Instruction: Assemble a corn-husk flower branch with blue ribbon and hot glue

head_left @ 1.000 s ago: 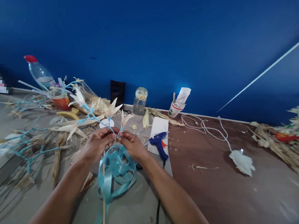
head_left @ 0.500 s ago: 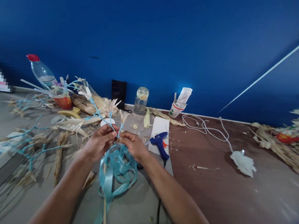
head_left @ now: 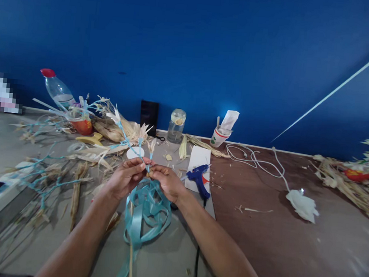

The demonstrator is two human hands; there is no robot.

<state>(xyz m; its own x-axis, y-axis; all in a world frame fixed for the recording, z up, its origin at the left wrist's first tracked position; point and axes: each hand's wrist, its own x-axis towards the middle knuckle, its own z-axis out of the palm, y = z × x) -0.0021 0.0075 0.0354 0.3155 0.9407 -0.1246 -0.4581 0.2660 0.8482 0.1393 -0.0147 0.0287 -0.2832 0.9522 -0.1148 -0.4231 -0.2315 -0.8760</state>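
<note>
My left hand (head_left: 128, 174) is closed, its fingertips pinching a branched stem (head_left: 127, 141) wrapped in light blue, tipped with pale husk flowers (head_left: 142, 131). Right beside it, my right hand (head_left: 166, 182) pinches the same stem near its lower joint. Below both hands hangs a loose tangle of light blue ribbon (head_left: 137, 216). A thin pale stick (head_left: 131, 259) runs down from the tangle toward the table's front edge. What exactly lies between the fingertips is partly hidden.
A blue glue gun (head_left: 197, 177) rests on white card (head_left: 198, 157) to the right. Husks and blue-wrapped branches (head_left: 44, 190) lie leftward, by a power strip (head_left: 0, 190). Behind stand a glass jar (head_left: 176, 127), a paper cup (head_left: 220, 137) and a tilted bottle (head_left: 58, 91). A white cable (head_left: 257, 163) crosses the brown tabletop.
The view has shifted slightly, so everything sits a little farther right. My hands stay close together on the stem, with the left fingers slightly re-angled.
</note>
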